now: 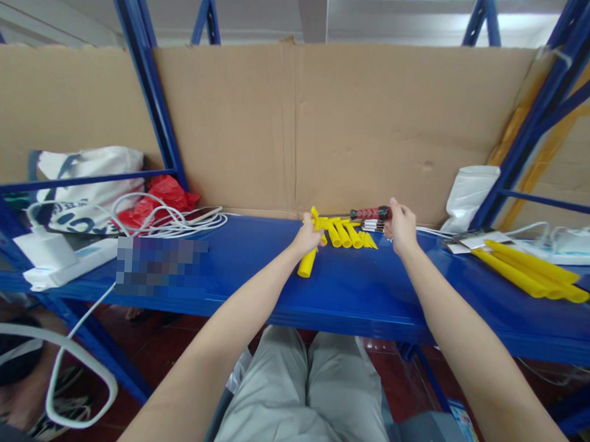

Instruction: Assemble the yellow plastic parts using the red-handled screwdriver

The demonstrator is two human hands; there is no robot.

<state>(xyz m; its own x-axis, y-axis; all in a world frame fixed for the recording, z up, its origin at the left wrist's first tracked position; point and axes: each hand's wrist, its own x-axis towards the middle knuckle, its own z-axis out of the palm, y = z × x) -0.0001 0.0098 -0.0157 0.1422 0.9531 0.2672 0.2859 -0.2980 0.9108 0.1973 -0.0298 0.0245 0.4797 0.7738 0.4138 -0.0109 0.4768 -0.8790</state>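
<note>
Currently, mid-frame, the left hand (pixel 310 236) is gripping a yellow tube (pixel 306 264); right of centre, the right hand (pixel 401 225) is clasping a screwdriver (pixel 369 214).

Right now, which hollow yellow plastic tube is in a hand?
The yellow tube gripped by the left hand, jutting below it. The short yellow tubes in the row and the long yellow tubes at right lie unheld.
</note>
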